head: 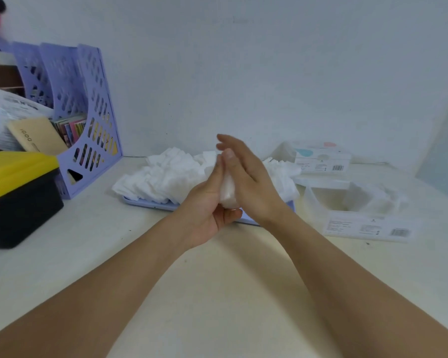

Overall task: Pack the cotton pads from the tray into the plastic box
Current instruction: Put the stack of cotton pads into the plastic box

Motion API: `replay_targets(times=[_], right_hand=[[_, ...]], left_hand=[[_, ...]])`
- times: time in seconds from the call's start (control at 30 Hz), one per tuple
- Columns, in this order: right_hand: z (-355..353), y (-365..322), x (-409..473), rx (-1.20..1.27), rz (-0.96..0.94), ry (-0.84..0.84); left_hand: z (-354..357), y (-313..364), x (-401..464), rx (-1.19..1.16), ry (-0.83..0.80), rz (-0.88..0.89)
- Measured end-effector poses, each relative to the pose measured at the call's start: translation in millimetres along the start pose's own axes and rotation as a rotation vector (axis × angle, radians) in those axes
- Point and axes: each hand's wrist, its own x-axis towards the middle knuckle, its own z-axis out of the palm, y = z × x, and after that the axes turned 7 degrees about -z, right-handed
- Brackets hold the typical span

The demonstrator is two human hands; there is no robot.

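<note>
Both hands meet at the centre of the frame, just above the near edge of the tray [150,204]. The left hand [207,202] comes up from the lower left, its fingers and thumb curled round a small stack of pads [228,189] from below and from the left side. The right hand [246,174] comes in from the lower right with straight fingers, its palm laid flat against the right side of the stack, so the pads are pressed between the two hands.

Behind the hands, in the middle of the frame, the pale blue tray lies on the table [217,275], heaped with loose white pads [166,174] that spill over its left and far edges.

To the right of the tray, at centre right, stands the clear box [347,200], open at the top with a label and barcode on its near face. What lies inside it is too hazy to tell. Farther back, at right, a second box [321,157] with pink and blue marks stands near the wall.

At the left, a purple file rack [88,120] holds papers and booklets, and a black case with a yellow lid [18,195] sits in front of it.
</note>
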Motion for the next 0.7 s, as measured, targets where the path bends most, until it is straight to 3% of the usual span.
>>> replay_targets(times=[0.07,0.13,0.23,0.4,0.7], right_hand=[[0.9,0.6,-1.5,-0.019,0.005,-0.067],[-1.0,-2.1,0.5,0.021,-0.007,-0.023],[-4.9,-6.3,2.8,0.038,-0.027,0.028],[-1.0,-2.0,0.3,0.009,0.037,-0.120],[-5.0,-5.4,0.3,0.128,0.094,-0.142]], left_hand=[[-0.2,2.3,-0.3,-0.127,-0.017,-0.051],[-1.8,6.1,-0.1,-0.170,-0.003,-0.055],[-2.3,8.4,-0.6,-0.131,0.065,-0.011],[-4.7,3.7,0.0,-0.061,0.090,-0.006],[-3.5,1.9,2.9,-0.037,-0.075,-0.005]])
